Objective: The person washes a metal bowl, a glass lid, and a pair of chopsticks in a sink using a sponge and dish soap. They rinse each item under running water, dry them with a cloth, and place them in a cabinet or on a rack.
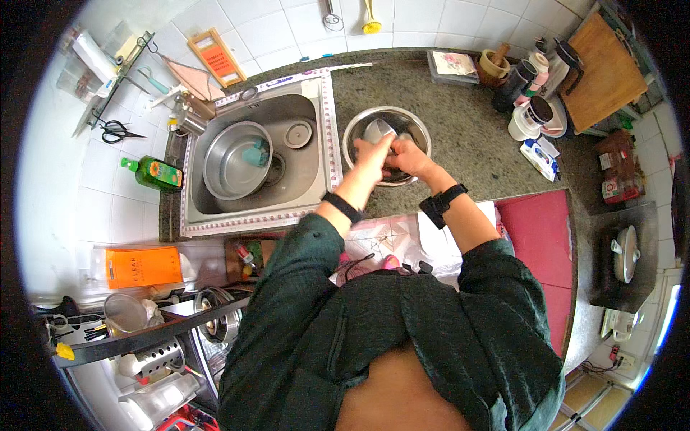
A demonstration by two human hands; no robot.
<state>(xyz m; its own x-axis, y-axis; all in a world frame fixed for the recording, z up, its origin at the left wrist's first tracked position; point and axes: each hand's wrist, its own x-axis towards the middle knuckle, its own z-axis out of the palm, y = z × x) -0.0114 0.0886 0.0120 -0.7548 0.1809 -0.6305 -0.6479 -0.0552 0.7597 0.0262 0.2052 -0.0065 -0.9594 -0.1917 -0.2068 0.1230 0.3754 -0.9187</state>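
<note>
A round stainless steel bowl stands on the speckled stone counter, just right of the sink. Inside it lies a pale, shiny object, whose kind I cannot tell. My left hand reaches over the bowl with its fingers around the near side of that object. Close beside it, nearly touching, my right hand is bent over the bowl's middle with curled fingers. The fingertips are partly hidden and blurred, so what each hand grips is unclear. Both wrists wear black bands.
In the steel sink at left sit a metal basin with a teal cloth and a round drain strainer. A green soap bottle stands left of it. A wooden mortar, dark flask and wipes pack are at right.
</note>
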